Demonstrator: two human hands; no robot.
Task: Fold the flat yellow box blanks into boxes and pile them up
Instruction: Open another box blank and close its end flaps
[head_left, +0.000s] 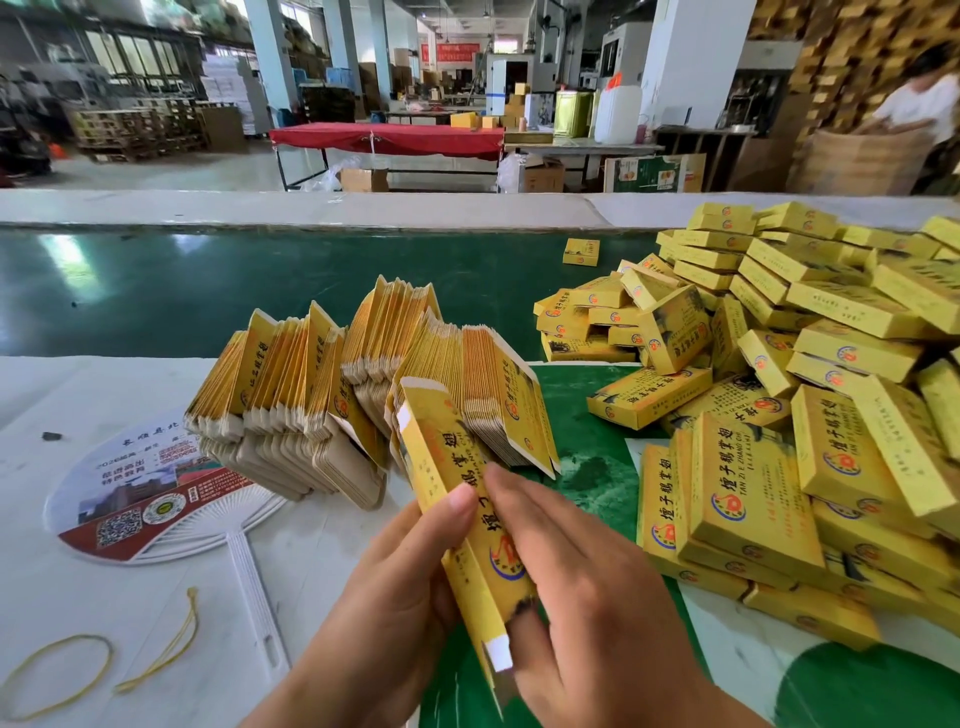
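Box blank (467, 525) sits pinched between both hands, left hand (395, 587) thumb on its face, right hand (582, 577) fingers along it; squeeze the side creases to pop it square

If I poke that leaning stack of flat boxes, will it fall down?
Probably. The blanks stand on edge, fanned and leaning, so a poke would likely topple or spread them. They look like thin card, so each is probably light and bendy, and their glossy faces may slide apart.

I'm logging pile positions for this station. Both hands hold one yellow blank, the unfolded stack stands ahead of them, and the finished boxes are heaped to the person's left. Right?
Wrong side: the head view shows the finished boxes heaped to the person's right. Both the left hand and right hand hold one yellow blank, with the unfolded stack ahead.
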